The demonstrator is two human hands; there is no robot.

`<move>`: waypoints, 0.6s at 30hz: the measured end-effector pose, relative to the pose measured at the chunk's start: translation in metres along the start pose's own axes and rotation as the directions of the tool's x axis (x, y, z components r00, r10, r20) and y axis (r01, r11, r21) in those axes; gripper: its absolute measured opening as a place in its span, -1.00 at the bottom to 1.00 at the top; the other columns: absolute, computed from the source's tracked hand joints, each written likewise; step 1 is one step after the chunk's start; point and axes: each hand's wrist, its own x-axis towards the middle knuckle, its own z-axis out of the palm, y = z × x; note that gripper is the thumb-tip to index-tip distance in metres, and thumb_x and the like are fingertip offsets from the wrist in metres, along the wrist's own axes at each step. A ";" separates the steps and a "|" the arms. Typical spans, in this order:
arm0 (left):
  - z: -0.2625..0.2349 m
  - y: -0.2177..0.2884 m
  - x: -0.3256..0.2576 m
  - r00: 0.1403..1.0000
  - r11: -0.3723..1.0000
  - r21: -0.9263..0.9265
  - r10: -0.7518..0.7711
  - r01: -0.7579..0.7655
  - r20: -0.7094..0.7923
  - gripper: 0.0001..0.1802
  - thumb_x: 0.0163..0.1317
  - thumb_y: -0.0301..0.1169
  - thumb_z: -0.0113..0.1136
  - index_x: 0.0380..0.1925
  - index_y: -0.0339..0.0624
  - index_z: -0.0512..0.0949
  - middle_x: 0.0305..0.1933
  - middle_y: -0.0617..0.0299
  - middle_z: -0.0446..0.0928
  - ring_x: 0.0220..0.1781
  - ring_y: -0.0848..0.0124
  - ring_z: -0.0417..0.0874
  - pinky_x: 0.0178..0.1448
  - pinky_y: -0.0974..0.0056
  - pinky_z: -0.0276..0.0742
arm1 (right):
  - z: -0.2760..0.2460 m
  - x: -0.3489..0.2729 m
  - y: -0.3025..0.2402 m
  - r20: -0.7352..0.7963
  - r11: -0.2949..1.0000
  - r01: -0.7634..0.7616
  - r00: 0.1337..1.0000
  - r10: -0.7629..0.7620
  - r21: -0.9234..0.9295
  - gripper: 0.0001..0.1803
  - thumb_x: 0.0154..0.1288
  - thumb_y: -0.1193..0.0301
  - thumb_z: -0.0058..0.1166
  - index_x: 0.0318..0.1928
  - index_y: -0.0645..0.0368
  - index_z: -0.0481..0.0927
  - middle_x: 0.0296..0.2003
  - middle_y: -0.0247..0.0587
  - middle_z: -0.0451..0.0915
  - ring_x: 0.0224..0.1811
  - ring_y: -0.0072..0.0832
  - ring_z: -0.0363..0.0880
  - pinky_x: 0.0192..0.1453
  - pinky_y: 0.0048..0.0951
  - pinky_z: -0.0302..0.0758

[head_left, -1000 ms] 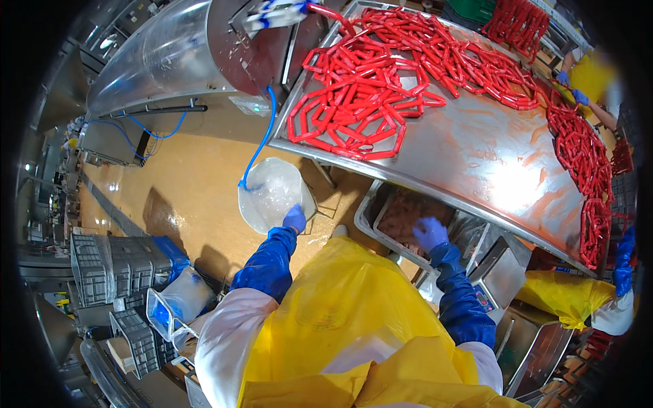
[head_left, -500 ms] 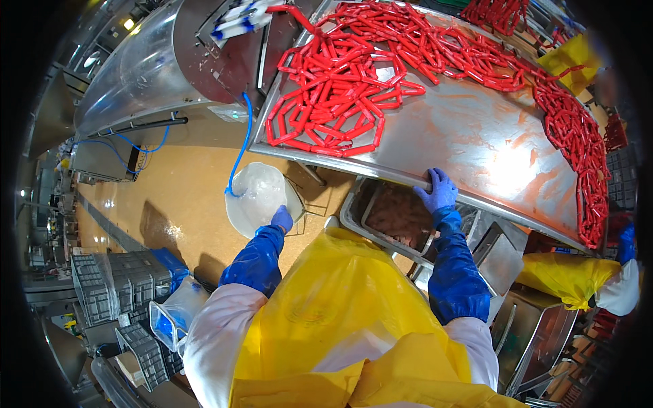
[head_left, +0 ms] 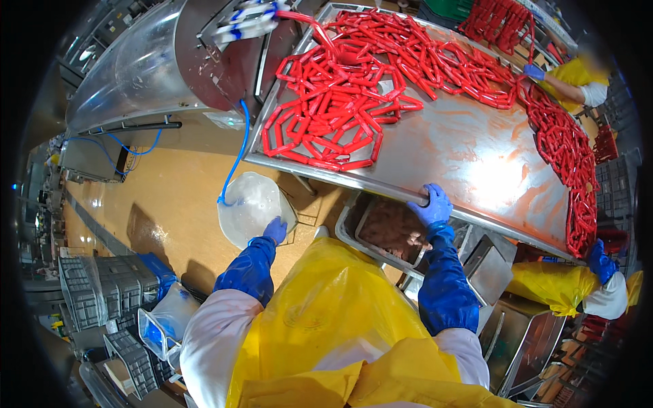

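Note:
My left hand (head_left: 275,230), in a purple glove, is closed on the right rim of a white tub (head_left: 239,228) of clear liquid; some fingers are hidden. A blue hose (head_left: 239,155) hangs down to the tub. My right hand (head_left: 433,206), gloved the same, rests with fingers spread on the front edge of a steel table (head_left: 469,146). Linked red sausages (head_left: 333,102) lie heaped along the table's left, far and right sides. Below my right hand sits a grey bin (head_left: 348,221) with pinkish, meat-like stuff (head_left: 391,228) in it.
A large steel machine (head_left: 136,71) stands at the left, with a red strand near its outlet. Grey crates (head_left: 109,285) are stacked at lower left. Co-workers' hands (head_left: 534,72) and blue sleeve (head_left: 601,262) show at the right. A steel cart (head_left: 524,340) stands at lower right.
The far-right co-worker has leaned in, a gloved hand now at the sausages. The nearer co-worker's blue sleeve has shifted left. My hands keep their places at the tub and table edge; the view has shifted slightly.

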 end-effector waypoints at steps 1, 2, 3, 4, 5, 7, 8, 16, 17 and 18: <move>0.003 -0.004 -0.001 0.999 0.999 0.032 0.021 -0.019 -0.041 -0.27 0.38 -0.07 0.02 0.34 -0.48 0.27 0.32 -0.31 0.40 0.38 -0.07 0.43 0.45 0.07 0.31 | 0.001 0.002 -0.001 -0.004 1.000 -0.004 1.000 0.004 0.000 -0.12 -0.09 -0.23 0.36 0.20 -0.03 0.53 0.29 -0.14 0.45 0.34 -0.15 0.40 0.37 0.00 0.30; 0.005 -0.003 -0.001 1.000 1.000 0.021 0.009 -0.008 -0.020 -0.27 0.38 -0.07 0.01 0.33 -0.48 0.28 0.33 -0.31 0.39 0.38 -0.07 0.42 0.45 0.06 0.30 | 0.003 -0.001 0.000 -0.007 1.000 -0.019 1.000 0.019 -0.005 -0.12 -0.10 -0.23 0.36 0.21 -0.03 0.53 0.29 -0.14 0.45 0.34 -0.15 0.39 0.38 0.00 0.30; 0.002 0.002 0.000 1.000 1.000 0.013 -0.001 0.001 -0.002 -0.27 0.38 -0.07 0.01 0.33 -0.48 0.28 0.33 -0.31 0.39 0.38 -0.07 0.42 0.45 0.06 0.30 | 0.003 -0.001 0.000 -0.001 1.000 -0.024 1.000 0.024 -0.011 -0.11 -0.10 -0.23 0.37 0.21 -0.04 0.53 0.29 -0.14 0.45 0.35 -0.15 0.39 0.38 0.01 0.30; 0.000 0.006 0.000 1.000 1.000 0.004 -0.011 0.010 0.017 -0.27 0.38 -0.07 0.00 0.32 -0.49 0.29 0.33 -0.31 0.38 0.38 -0.07 0.41 0.46 0.06 0.30 | 0.002 0.000 0.001 0.006 0.999 -0.029 1.000 0.030 -0.017 -0.11 -0.10 -0.23 0.37 0.21 -0.04 0.53 0.30 -0.15 0.44 0.35 -0.15 0.38 0.38 0.02 0.29; 0.000 0.003 0.000 1.000 1.000 -0.004 -0.019 0.019 0.006 -0.28 0.38 -0.07 0.00 0.33 -0.47 0.29 0.35 -0.30 0.37 0.39 -0.07 0.40 0.47 0.06 0.28 | 0.001 0.001 -0.001 0.012 1.000 -0.028 1.000 0.028 -0.013 -0.11 -0.11 -0.23 0.37 0.21 -0.05 0.52 0.30 -0.15 0.44 0.35 -0.15 0.38 0.38 0.03 0.29; 0.002 -0.003 -0.003 0.999 0.999 -0.022 -0.037 0.037 -0.018 -0.29 0.39 -0.07 0.00 0.33 -0.43 0.30 0.37 -0.27 0.36 0.42 -0.06 0.38 0.48 0.06 0.26 | 0.000 0.002 -0.004 0.015 1.000 -0.025 1.000 0.025 -0.002 -0.11 -0.11 -0.21 0.39 0.22 -0.06 0.52 0.30 -0.16 0.45 0.34 -0.14 0.39 0.37 0.04 0.30; -0.001 0.003 -0.002 0.999 0.998 -0.041 -0.044 0.045 0.014 -0.30 0.39 -0.07 0.00 0.33 -0.43 0.30 0.37 -0.27 0.35 0.42 -0.06 0.37 0.49 0.06 0.26 | 0.000 0.002 -0.003 0.015 1.000 -0.023 1.000 0.023 -0.004 -0.11 -0.11 -0.20 0.40 0.23 -0.07 0.52 0.29 -0.16 0.46 0.34 -0.14 0.40 0.37 0.05 0.30; -0.008 0.015 -0.005 0.998 0.997 -0.047 -0.059 0.061 0.037 -0.30 0.40 -0.08 -0.03 0.35 -0.42 0.28 0.38 -0.26 0.35 0.45 -0.04 0.33 0.52 0.05 0.20 | 0.008 0.003 0.004 -0.020 1.000 0.004 1.000 -0.003 0.028 -0.12 -0.13 -0.22 0.39 0.19 -0.03 0.55 0.28 -0.14 0.47 0.34 -0.15 0.40 0.36 -0.01 0.32; -0.006 0.014 -0.007 0.999 0.999 -0.022 -0.033 0.033 0.008 -0.31 0.40 -0.09 -0.03 0.35 -0.42 0.28 0.37 -0.27 0.36 0.44 -0.05 0.35 0.51 0.04 0.22 | 0.005 0.001 0.001 -0.024 1.000 -0.002 1.000 0.002 0.009 -0.12 -0.13 -0.21 0.40 0.18 -0.03 0.55 0.27 -0.13 0.48 0.33 -0.15 0.42 0.36 -0.02 0.34; -0.007 0.010 -0.006 0.999 0.998 -0.038 -0.039 0.040 0.031 -0.31 0.40 -0.09 -0.03 0.35 -0.42 0.28 0.37 -0.27 0.36 0.43 -0.06 0.35 0.51 0.04 0.23 | 0.003 0.001 -0.002 -0.028 1.000 -0.009 1.000 0.008 -0.011 -0.13 -0.13 -0.20 0.41 0.18 -0.03 0.56 0.26 -0.13 0.50 0.31 -0.15 0.44 0.35 -0.04 0.36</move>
